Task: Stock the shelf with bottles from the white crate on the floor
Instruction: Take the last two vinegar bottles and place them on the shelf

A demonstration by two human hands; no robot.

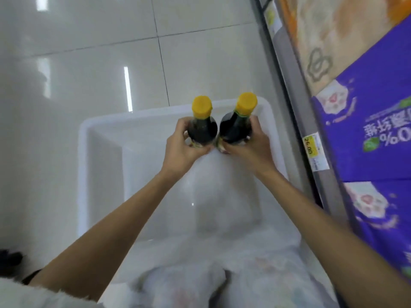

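Observation:
Two dark bottles with yellow caps stand side by side over the far end of the white crate [101, 134] on the floor. My left hand [185, 144] is wrapped around the left bottle [202, 127]. My right hand [250, 144] grips the right bottle [238, 127], which leans slightly right. The bottles nearly touch at their lower parts. Whether they rest on the crate's bottom or are lifted I cannot tell. No other bottles show in the crate. The shelf [311, 138] runs along the right edge.
Purple cartons [364, 134] and an orange-printed box [322, 41] fill the shelf at right, with a yellow price tag [311, 145] on its rail. Glossy white floor tiles [89, 74] spread left and beyond the crate. A dark object [10, 256] lies at lower left.

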